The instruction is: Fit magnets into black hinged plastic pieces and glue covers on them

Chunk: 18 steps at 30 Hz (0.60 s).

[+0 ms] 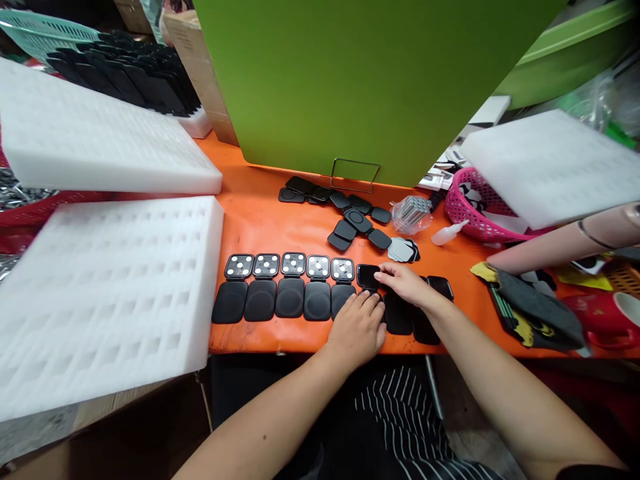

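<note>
A row of hinged black two-part pads lies along the front of the orange table, with squarish upper plates and larger lower pads (pixel 290 298). Several upper plates (pixel 293 263) on the left carry white dots and small light strips. My left hand (pixel 357 327) rests flat, fingers extended, over a lower pad near the row's middle. Above it, my right hand (pixel 407 283) has thumb and fingers pinched together at the right edge of a glossy black upper plate (pixel 367 275). Whatever is between those fingertips is too small to make out. Further pads lie partly under my right forearm.
Loose black plates (pixel 345 230), a stack of grey sheets (pixel 401 249), bagged metal pieces (pixel 413 213) and a small white bottle (pixel 449 233) lie beyond the row. White foam trays (pixel 115 293) stand left. A green board (pixel 350 87) rises behind; a pink basket (pixel 457 200) stands right.
</note>
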Tool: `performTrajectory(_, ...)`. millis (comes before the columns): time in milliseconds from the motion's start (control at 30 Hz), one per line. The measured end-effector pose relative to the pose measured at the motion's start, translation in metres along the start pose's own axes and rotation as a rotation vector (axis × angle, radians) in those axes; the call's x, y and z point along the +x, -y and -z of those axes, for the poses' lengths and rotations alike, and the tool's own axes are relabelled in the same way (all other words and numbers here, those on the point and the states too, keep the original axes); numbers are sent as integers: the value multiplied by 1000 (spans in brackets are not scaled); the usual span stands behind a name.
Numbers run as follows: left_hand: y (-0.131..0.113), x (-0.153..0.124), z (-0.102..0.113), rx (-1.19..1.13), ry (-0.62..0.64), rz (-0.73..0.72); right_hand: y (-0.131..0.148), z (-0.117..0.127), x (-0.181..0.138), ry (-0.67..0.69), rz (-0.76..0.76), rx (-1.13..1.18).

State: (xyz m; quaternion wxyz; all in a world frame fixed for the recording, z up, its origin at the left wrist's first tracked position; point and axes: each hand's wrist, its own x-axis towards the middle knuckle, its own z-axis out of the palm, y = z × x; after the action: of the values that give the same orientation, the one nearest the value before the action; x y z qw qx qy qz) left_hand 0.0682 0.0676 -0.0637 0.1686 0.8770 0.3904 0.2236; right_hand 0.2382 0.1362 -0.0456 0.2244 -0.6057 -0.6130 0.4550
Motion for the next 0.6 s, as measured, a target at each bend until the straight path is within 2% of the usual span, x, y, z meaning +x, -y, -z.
performTrajectory(367,0,0,1,-19,5,5,5,-2,8,-86,-140,-90)
performTrajectory(600,0,1,1,-33,-5,6,14,1,9,-57,-225,-208)
